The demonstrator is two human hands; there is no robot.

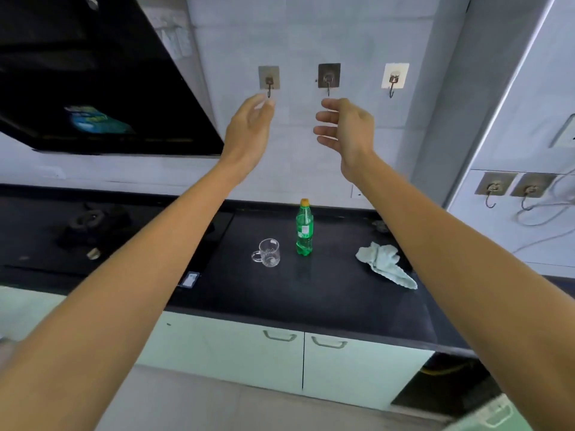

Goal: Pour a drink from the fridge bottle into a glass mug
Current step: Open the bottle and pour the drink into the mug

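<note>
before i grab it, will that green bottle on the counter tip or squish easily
The green bottle stands tall and narrow on the counter, so a sideways push would likely tip it. Its plastic probably flexes under a squeeze. With the orange cap on, tipping should not spill it.

Clear smooth glass mug (269, 252), glossy green translucent plastic bottle (304, 231) with orange plastic cap, matt black countertop (311, 300), crumpled pale-blue rough cloth (384, 262) at 3 o'clock of bottle, glossy black hood panel (93, 73), metal wall hooks (269, 80), smooth white cabinet doors (233, 349)
</note>
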